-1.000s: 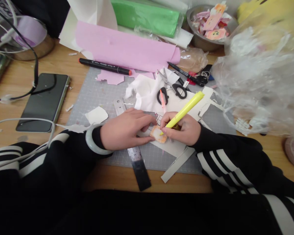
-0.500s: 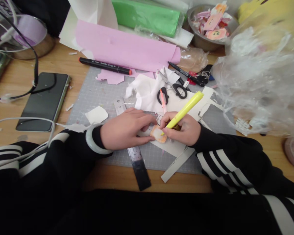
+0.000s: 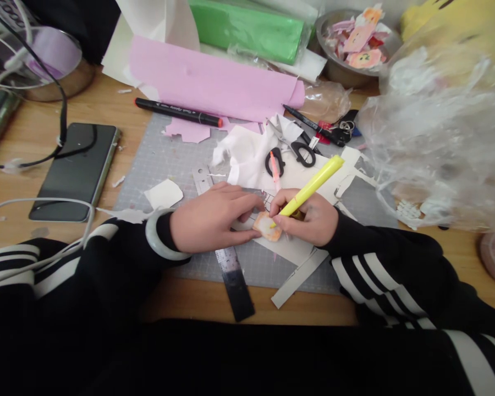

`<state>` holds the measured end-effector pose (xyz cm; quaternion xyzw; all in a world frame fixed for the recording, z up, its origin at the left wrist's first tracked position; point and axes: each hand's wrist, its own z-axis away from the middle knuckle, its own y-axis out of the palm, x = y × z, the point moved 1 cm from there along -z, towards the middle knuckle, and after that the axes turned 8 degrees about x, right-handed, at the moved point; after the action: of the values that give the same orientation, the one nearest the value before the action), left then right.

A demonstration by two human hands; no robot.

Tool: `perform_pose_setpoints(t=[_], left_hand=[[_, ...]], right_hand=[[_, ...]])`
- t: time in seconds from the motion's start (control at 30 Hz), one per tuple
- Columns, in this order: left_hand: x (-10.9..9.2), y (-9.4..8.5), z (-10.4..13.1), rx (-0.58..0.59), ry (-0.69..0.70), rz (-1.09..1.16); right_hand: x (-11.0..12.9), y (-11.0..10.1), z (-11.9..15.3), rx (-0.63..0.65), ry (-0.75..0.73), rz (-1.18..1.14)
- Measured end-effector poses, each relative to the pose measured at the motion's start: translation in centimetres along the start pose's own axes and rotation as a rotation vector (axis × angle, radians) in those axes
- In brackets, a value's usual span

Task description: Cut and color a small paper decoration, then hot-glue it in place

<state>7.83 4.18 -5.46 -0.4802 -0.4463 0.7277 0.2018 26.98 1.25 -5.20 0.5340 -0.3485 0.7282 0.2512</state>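
Observation:
My right hand is closed around a yellow highlighter, its tip down on a small paper cutout with orange edges and a pale middle. From the other side, my left hand steadies the cutout's left edge between thumb and fingers. Beneath lie white paper and a metal ruler, which passes under my left hand. Just beyond my hands are an orange pen and black-handled scissors on crumpled white paper.
A grey cutting mat covers the middle of the wooden table. Around it are a phone, a black marker, pink sheets, a green pack, a metal bowl of paper cutouts and clear plastic bags.

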Motion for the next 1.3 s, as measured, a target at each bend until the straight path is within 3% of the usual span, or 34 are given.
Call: perform_pose_setpoints(t=[1.3], left_hand=[[0.09, 0.07, 0.14, -0.001, 0.009, 0.017]], right_hand=[[-0.50, 0.00, -0.13, -0.015, -0.034, 0.012]])
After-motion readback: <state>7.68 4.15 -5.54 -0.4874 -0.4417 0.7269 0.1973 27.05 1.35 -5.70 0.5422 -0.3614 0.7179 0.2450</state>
